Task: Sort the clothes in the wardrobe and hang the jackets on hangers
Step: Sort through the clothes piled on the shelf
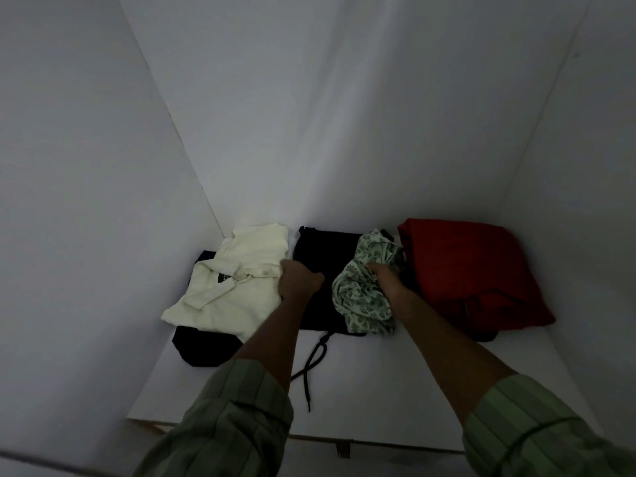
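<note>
We look down into a white wardrobe compartment, and its shelf carries four piles of clothes along the back. Our left hand lies at the right edge of the cream polo shirt; the fingers are curled and they grip the cloth of this shirt near its side. The shirt lies folded, with the collar toward the left, on top of a dark folded garment which shows under it at the front and at the back left corner.

Our right hand is closed around the green patterned cloth, a crumpled piece with a leaf print (we cannot tell what kind of garment it is). The fingers are buried in the folds, so we see only that they clamp the fabric. This cloth rests on a black garment in the middle of the shelf, and from this garment a black drawstring runs forward over the bare shelf.

To the right, just beside the patterned cloth, lies a red folded garment. Both our forearms come out from rolled green striped sleeves.
</note>
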Demonstrator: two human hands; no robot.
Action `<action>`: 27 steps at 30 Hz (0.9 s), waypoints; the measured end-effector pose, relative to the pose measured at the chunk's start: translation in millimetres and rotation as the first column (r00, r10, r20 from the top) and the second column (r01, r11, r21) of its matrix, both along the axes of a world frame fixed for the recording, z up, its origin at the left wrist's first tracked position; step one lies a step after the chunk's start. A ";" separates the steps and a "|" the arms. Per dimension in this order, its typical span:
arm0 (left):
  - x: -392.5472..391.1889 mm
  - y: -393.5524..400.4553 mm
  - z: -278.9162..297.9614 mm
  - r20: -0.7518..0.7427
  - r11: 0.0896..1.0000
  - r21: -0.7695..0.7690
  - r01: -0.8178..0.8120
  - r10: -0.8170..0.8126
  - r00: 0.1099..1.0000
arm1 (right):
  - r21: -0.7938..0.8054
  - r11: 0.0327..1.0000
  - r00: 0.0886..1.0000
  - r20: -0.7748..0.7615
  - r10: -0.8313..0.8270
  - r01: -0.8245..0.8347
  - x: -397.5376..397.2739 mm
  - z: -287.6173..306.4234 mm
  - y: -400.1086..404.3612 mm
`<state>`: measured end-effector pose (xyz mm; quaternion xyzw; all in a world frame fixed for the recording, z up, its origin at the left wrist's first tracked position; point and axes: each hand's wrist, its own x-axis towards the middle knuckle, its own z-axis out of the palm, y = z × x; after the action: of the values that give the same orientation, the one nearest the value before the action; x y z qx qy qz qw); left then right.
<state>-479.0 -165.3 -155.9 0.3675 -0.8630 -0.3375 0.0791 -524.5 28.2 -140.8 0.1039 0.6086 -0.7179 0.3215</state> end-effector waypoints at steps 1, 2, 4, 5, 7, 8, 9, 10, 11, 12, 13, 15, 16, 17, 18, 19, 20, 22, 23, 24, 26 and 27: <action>0.7 3.4 2.2 -0.049 0.998 -0.052 0.042 -0.044 0.998 | -0.010 1.000 1.000 0.001 -0.008 0.008 -1.1 -2.1 0.6; 1.7 8.7 4.4 -0.087 0.981 -0.172 0.094 -0.110 0.990 | -0.032 0.999 1.000 0.012 -0.017 0.017 -2.0 -3.3 0.6; 0.0 28.3 3.3 -0.143 0.872 -0.439 0.217 -0.306 0.941 | -0.104 0.994 0.998 0.048 -0.037 0.042 -0.8 -3.8 0.7; -0.5 40.2 2.9 -0.136 0.792 -0.536 0.291 -0.421 0.897 | -0.152 0.987 0.996 0.071 -0.050 0.061 0.2 -4.0 2.5; -2.0 58.4 0.1 -0.066 0.618 -0.678 0.398 -0.591 0.804 | -0.249 0.961 0.985 0.153 -0.085 0.122 0.2 -7.2 6.0; -2.3 61.5 -0.2 -0.020 0.564 -0.706 0.428 -0.620 0.784 | -0.291 0.945 0.976 0.198 -0.093 0.149 2.2 -6.8 7.1; -2.8 60.9 -0.7 0.008 0.551 -0.709 0.440 -0.618 0.786 | -0.265 0.952 0.975 0.200 -0.100 0.153 3.1 -6.8 7.4; -2.5 58.4 -1.2 0.013 0.558 -0.706 0.436 -0.604 0.797 | -0.280 0.951 0.977 0.200 -0.079 0.134 3.4 -3.4 7.0; -1.1 57.3 -0.6 0.014 0.581 -0.683 0.442 -0.595 0.803 | -0.247 0.962 0.981 0.180 -0.074 0.118 4.1 -0.5 6.5; 2.0 57.5 1.7 -0.005 0.626 -0.633 0.457 -0.593 0.805 | -0.256 0.960 0.983 0.170 -0.069 0.112 4.2 1.8 4.9; 5.4 59.1 5.7 -0.031 0.686 -0.555 0.471 -0.583 0.812 | -0.235 0.967 0.987 0.145 -0.068 0.101 6.8 5.6 3.5; 11.0 59.1 13.8 -0.097 0.776 -0.452 0.440 -0.533 0.841 | -0.175 0.983 0.997 0.066 -0.049 0.060 7.5 7.5 2.0; 13.1 55.1 17.5 -0.111 0.804 -0.438 0.403 -0.493 0.863 | -0.138 0.989 0.998 0.019 -0.056 0.058 6.0 5.7 3.2; 14.5 48.5 21.1 -0.092 0.809 -0.448 0.380 -0.464 0.881 | -0.147 0.986 0.997 0.015 -0.076 0.078 6.2 4.8 6.8; 14.5 40.7 26.8 -0.056 0.793 -0.478 0.377 -0.456 0.888 | -0.186 0.976 0.993 0.049 -0.104 0.111 5.7 5.2 9.9; 13.4 32.4 34.1 -0.024 0.776 -0.503 0.380 -0.452 0.892 | -0.217 0.967 0.990 0.071 -0.121 0.133 8.6 13.0 13.7; 12.3 24.1 45.5 -0.015 0.771 -0.514 0.376 -0.446 0.895 | -0.265 0.949 0.984 0.092 -0.152 0.171 7.4 16.5 16.5; 6.8 7.6 73.9 -0.028 0.768 -0.539 0.346 -0.427 0.904 | -0.368 0.904 0.975 0.122 -0.186 0.218 4.2 25.9 21.7; 3.7 0.6 89.1 -0.035 0.757 -0.565 0.328 -0.419 0.907 | -0.387 0.894 0.972 0.135 -0.190 0.228 2.9 28.6 24.2; 2.0 -5.7 104.2 -0.037 0.741 -0.594 0.314 -0.414 0.909 | -0.424 0.875 0.971 0.148 -0.190 0.235 0.5 30.4 25.9; 0.6 -17.5 131.0 -0.044 0.709 -0.647 0.281 -0.403 0.914 | -0.491 0.842 0.974 0.128 -0.184 0.224 2.0 37.7 29.2; -0.5 -22.4 140.8 -0.061 0.703 -0.664 0.254 -0.389 0.919 | -0.494 0.840 0.974 0.128 -0.186 0.225 1.6 41.6 31.1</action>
<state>-479.5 -187.7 -15.1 0.1257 -0.9642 -0.0635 0.2247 -522.9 59.3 -99.1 0.1074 0.3719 -0.8781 0.2812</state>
